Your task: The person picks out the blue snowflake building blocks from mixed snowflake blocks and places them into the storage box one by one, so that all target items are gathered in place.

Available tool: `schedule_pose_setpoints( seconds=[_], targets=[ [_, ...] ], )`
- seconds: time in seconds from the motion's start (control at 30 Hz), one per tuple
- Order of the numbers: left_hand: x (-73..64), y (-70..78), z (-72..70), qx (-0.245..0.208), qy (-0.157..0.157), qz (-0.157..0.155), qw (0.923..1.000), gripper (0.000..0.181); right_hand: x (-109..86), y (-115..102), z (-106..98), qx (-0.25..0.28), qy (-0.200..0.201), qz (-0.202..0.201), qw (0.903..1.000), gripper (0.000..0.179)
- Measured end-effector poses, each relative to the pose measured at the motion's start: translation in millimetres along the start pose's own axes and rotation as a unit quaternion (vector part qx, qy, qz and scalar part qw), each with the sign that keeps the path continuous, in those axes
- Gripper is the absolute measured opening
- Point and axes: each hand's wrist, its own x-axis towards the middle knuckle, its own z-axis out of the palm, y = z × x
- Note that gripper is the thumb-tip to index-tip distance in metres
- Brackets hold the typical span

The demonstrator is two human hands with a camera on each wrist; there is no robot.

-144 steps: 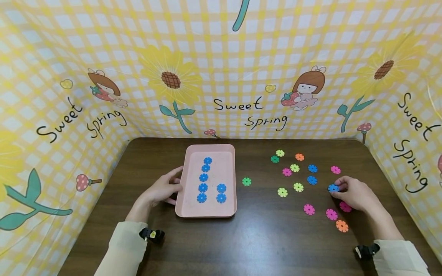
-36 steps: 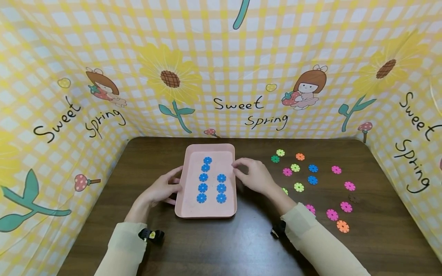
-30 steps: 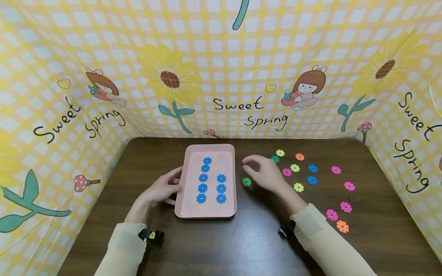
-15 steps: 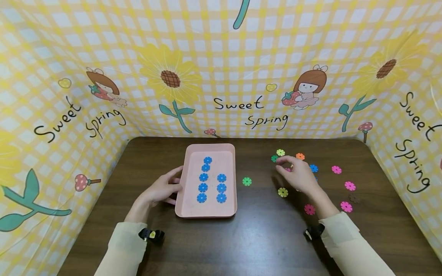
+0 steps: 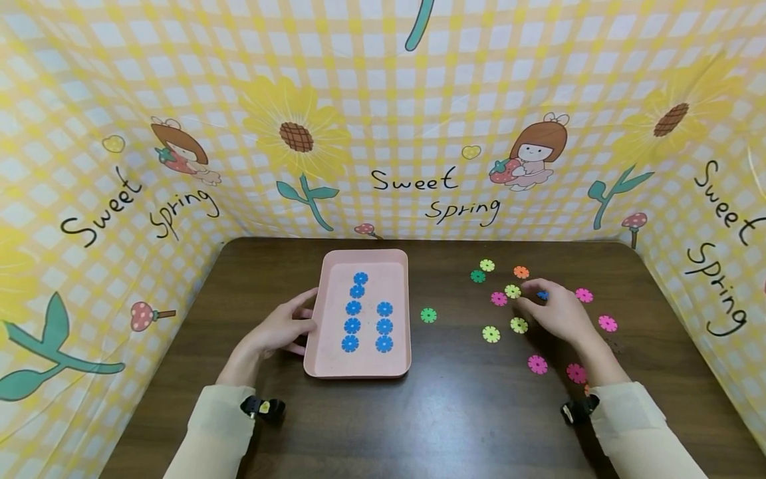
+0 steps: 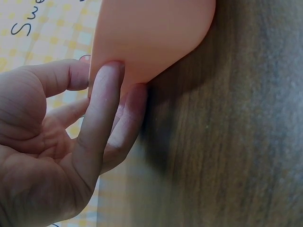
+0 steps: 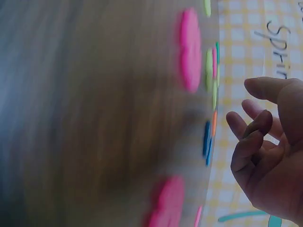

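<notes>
My left hand (image 5: 281, 327) holds the left rim of a pink tray (image 5: 358, 370); in the left wrist view, its fingers press the tray's outer wall (image 6: 156, 33). Blue notched discs lie in two columns inside, the left column (image 5: 353, 308) longer than the right column (image 5: 384, 326). My right hand (image 5: 559, 311) hovers over loose discs on the table, fingers and thumb apart and nothing between them. A blue disc (image 5: 542, 295) shows partly by its fingers. Another loose blue disc is hidden by this hand. Nearest the thumb is a yellow-green disc (image 5: 518, 325).
Pink discs (image 5: 537, 364), an orange disc (image 5: 521, 272), a dark green disc (image 5: 477, 276) and more yellow-green ones (image 5: 491, 334) lie about the right hand. A brighter green disc (image 5: 428, 315) is close to the tray. Patterned cloth (image 5: 383, 120) walls the brown table (image 5: 455, 419).
My right hand carried a blue disc from the right side to the tray, where the right column grew by one. It then moved back right without a disc. The left hand stayed.
</notes>
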Motion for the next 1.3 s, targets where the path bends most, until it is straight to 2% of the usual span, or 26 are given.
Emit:
schedule_pose_setpoints(
  seconds=[0.23, 0.57, 0.7, 1.03, 1.3],
  targets=[
    [0.1, 1.6, -0.1, -0.002, 0.001, -0.001, 1.0000, 0.079, -5.2, 18, -13, -0.022, -0.016, -0.009, 0.9996, 0.047],
    [0.6, 0.6, -0.1, -0.004, 0.002, -0.002, 1.0000, 0.080, -9.9, 29, -21, -0.048, -0.044, -0.008, 0.9979, 0.056],
    [0.1, 0.6, 0.2, 0.000, 0.003, -0.001, 1.0000, 0.079, -9.9, 33, -21, -0.062, -0.053, -0.002, 0.9967, 0.054],
    [-0.6, 0.9, 1.7, -0.001, 0.007, -0.001, 1.0000, 0.080, -7.9, 34, -23, -0.049, -0.069, 0.002, 0.9965, 0.043],
    [-1.5, 1.8, 2.5, 0.002, 0.009, -0.002, 1.0000, 0.080, -8.9, 33, -23, -0.026, -0.073, 0.008, 0.9970, 0.044]
  ],
)
